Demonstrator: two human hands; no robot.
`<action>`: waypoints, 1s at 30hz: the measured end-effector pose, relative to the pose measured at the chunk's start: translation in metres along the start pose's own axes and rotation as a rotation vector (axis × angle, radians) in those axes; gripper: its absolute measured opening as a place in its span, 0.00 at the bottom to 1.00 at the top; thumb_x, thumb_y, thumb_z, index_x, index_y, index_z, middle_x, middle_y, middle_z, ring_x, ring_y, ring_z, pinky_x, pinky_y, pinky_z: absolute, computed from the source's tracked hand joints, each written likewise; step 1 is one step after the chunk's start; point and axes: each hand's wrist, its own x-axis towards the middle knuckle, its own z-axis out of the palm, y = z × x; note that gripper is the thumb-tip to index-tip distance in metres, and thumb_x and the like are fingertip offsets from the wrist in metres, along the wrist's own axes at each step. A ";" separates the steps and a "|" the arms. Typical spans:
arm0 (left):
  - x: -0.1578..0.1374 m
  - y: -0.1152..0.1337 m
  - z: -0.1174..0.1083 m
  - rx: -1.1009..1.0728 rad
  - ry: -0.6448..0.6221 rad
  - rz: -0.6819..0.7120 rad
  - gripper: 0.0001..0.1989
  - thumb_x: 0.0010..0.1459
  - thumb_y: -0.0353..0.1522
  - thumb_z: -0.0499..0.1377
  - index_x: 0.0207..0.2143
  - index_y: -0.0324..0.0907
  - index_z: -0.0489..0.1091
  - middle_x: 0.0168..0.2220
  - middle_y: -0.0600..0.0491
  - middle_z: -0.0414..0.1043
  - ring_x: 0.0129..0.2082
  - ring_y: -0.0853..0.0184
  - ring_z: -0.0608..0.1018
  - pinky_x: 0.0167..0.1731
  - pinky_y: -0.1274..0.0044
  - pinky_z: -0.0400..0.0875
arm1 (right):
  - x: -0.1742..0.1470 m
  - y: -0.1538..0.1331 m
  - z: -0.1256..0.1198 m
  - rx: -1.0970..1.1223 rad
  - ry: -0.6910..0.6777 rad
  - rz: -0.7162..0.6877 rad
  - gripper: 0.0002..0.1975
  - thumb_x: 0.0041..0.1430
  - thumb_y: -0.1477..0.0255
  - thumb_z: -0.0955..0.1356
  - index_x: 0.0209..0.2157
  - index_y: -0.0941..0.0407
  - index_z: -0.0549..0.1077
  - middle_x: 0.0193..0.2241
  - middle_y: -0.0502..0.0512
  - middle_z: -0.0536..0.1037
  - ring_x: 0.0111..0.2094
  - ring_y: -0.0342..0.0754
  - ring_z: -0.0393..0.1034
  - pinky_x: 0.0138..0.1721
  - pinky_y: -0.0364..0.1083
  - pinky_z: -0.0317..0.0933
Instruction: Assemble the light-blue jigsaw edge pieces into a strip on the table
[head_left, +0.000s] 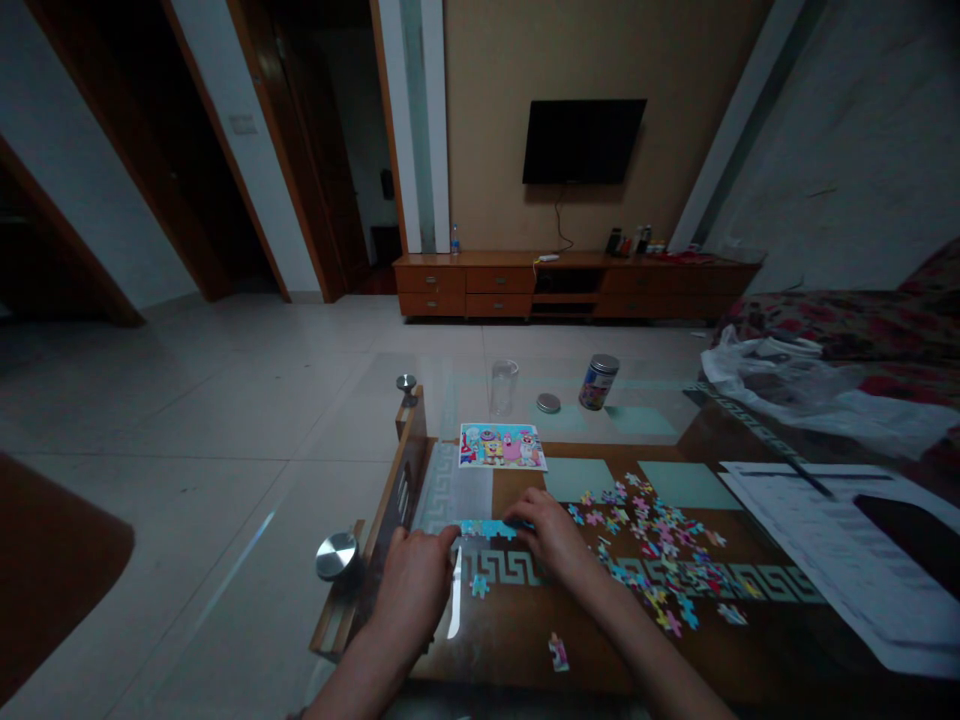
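Left hand [414, 580]: rests at the near left edge of the glass tabletop [525, 640], fingers [442, 540] curled together, tips touching the left end of a joined strip of blue puzzle pieces [487, 528].

Right hand [547, 528]: palm down, fingers [519, 512] pressed flat and close together on the right end of the same strip. The strip lies flat between the two hands; neither hand lifts it.

Loose puzzle pieces [652, 560]: a scattered multicoloured heap just right of the right hand's fingers. One single blue piece [478, 586] lies just nearer than the strip, between the hands; another stray piece [558, 652] lies nearer the viewer, beside the right forearm.

Reference picture card [502, 446]: flat, just beyond the fingers, showing cartoon figures.

Containers, all well beyond the fingers at the far side:
- Drinking glass [503, 388]: upright, clear; contents cannot be told in the dim light.
- Printed tin can [598, 382]: upright, top silvery; whether it is open and what is inside cannot be told.
- Round metal lid [548, 403]: lying flat between glass and can, apart from both.

Far right of the fingers: a white plastic bag [787, 385], crumpled, contents unclear, and printed paper sheets [817, 540] spread flat.
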 end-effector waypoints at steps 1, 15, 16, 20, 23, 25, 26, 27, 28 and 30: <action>0.000 0.000 0.000 0.000 0.005 -0.003 0.23 0.56 0.24 0.47 0.51 0.46 0.70 0.34 0.47 0.78 0.38 0.57 0.77 0.42 0.66 0.63 | 0.000 0.000 0.000 -0.002 0.001 0.002 0.14 0.50 0.86 0.66 0.35 0.58 0.78 0.37 0.58 0.74 0.42 0.50 0.66 0.43 0.45 0.58; 0.001 0.001 0.002 -0.009 0.018 0.016 0.24 0.55 0.24 0.46 0.50 0.45 0.71 0.34 0.46 0.78 0.37 0.56 0.77 0.41 0.64 0.63 | 0.000 -0.001 -0.001 0.004 0.000 0.016 0.13 0.49 0.85 0.67 0.36 0.59 0.78 0.37 0.59 0.74 0.42 0.51 0.66 0.43 0.45 0.58; 0.001 0.000 0.003 -0.010 0.019 0.017 0.24 0.55 0.24 0.46 0.50 0.45 0.71 0.34 0.46 0.78 0.37 0.56 0.77 0.41 0.64 0.63 | 0.000 -0.001 -0.001 0.003 0.003 0.014 0.13 0.50 0.85 0.67 0.36 0.59 0.79 0.37 0.59 0.74 0.42 0.51 0.66 0.43 0.45 0.58; 0.000 0.000 0.001 -0.019 0.029 0.024 0.24 0.56 0.24 0.46 0.49 0.46 0.71 0.36 0.46 0.78 0.38 0.57 0.77 0.41 0.66 0.63 | 0.001 0.002 0.002 0.007 0.004 0.003 0.13 0.50 0.85 0.67 0.35 0.58 0.78 0.36 0.58 0.74 0.42 0.51 0.66 0.42 0.45 0.58; -0.002 0.002 -0.001 -0.022 0.042 0.031 0.25 0.56 0.24 0.45 0.51 0.48 0.70 0.36 0.47 0.78 0.39 0.57 0.77 0.40 0.67 0.63 | 0.001 0.004 0.003 0.010 0.012 -0.010 0.13 0.50 0.85 0.67 0.35 0.57 0.78 0.36 0.57 0.74 0.41 0.50 0.66 0.42 0.45 0.58; -0.003 0.003 -0.001 -0.019 0.039 0.034 0.25 0.56 0.24 0.45 0.51 0.48 0.70 0.35 0.48 0.78 0.38 0.57 0.77 0.40 0.67 0.63 | 0.001 0.005 0.004 0.015 0.021 -0.016 0.13 0.50 0.85 0.67 0.35 0.57 0.78 0.36 0.57 0.74 0.41 0.50 0.66 0.42 0.46 0.58; -0.003 0.003 -0.001 -0.017 0.035 0.036 0.24 0.56 0.24 0.45 0.50 0.47 0.71 0.35 0.47 0.78 0.38 0.57 0.77 0.40 0.67 0.63 | 0.001 0.005 0.004 0.017 0.022 -0.016 0.13 0.50 0.85 0.67 0.35 0.57 0.78 0.36 0.57 0.74 0.41 0.51 0.66 0.42 0.46 0.58; -0.003 0.002 -0.001 -0.014 0.032 0.035 0.24 0.56 0.24 0.46 0.50 0.47 0.71 0.35 0.47 0.78 0.37 0.57 0.77 0.40 0.67 0.63 | 0.001 0.005 0.004 0.019 0.020 -0.015 0.13 0.50 0.85 0.67 0.35 0.57 0.78 0.36 0.57 0.74 0.41 0.51 0.66 0.42 0.46 0.58; -0.003 0.002 0.000 -0.010 0.031 0.032 0.24 0.55 0.24 0.46 0.49 0.46 0.71 0.35 0.47 0.78 0.37 0.57 0.77 0.40 0.66 0.63 | 0.001 0.005 0.003 0.020 0.015 -0.012 0.14 0.50 0.85 0.67 0.35 0.57 0.78 0.36 0.57 0.74 0.41 0.51 0.66 0.42 0.46 0.58; -0.002 0.000 0.000 -0.005 0.037 0.017 0.22 0.55 0.24 0.46 0.47 0.44 0.72 0.35 0.46 0.78 0.37 0.56 0.77 0.40 0.66 0.63 | 0.001 0.004 0.003 0.020 0.009 -0.010 0.14 0.50 0.85 0.67 0.35 0.57 0.78 0.36 0.57 0.74 0.41 0.51 0.66 0.43 0.46 0.58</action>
